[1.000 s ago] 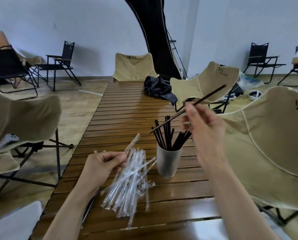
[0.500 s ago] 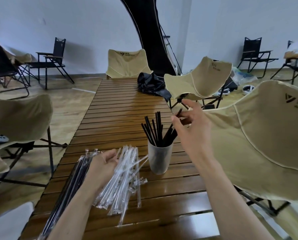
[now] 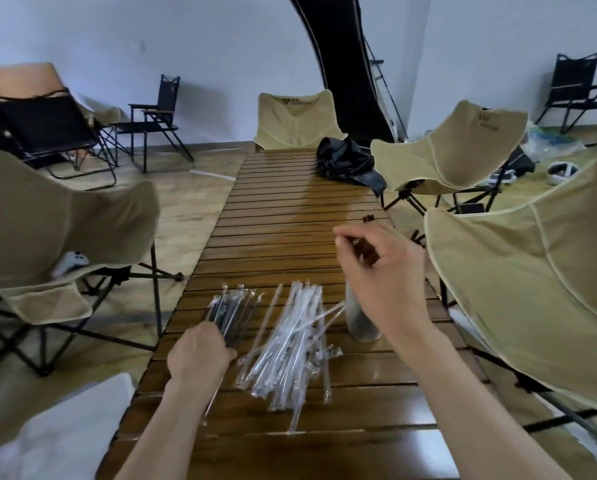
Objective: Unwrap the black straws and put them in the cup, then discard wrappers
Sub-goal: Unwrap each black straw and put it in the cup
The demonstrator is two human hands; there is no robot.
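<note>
The left hand (image 3: 200,355) rests on the near left part of the slatted wooden bench (image 3: 290,209), its fingers curled over the near ends of a bundle of wrapped black straws (image 3: 231,313) that fans out away from the person. Just right of that hand, touching the bundle's edge or nearly so, lies a loose heap of clear empty wrappers (image 3: 290,344), spread diagonally across the slats from near left to far right.

The right hand (image 3: 380,271) hovers above the cup (image 3: 361,320), which stands upright on the bench at the right end of the wrapper heap. The wrist and palm hide most of the cup; only its lower wall and base show. The fingers are loosely bent, thumb and forefinger drawn towards each other, and motion blur makes it impossible to tell whether they pinch anything. The dark tops of unwrapped black straws (image 3: 368,218) show just past the fingers, with more dark shafts glimpsed under the palm.

At the far end of the bench lies a crumpled black bag (image 3: 347,161). Beige folding chairs (image 3: 463,147) stand round the bench on both sides.
</note>
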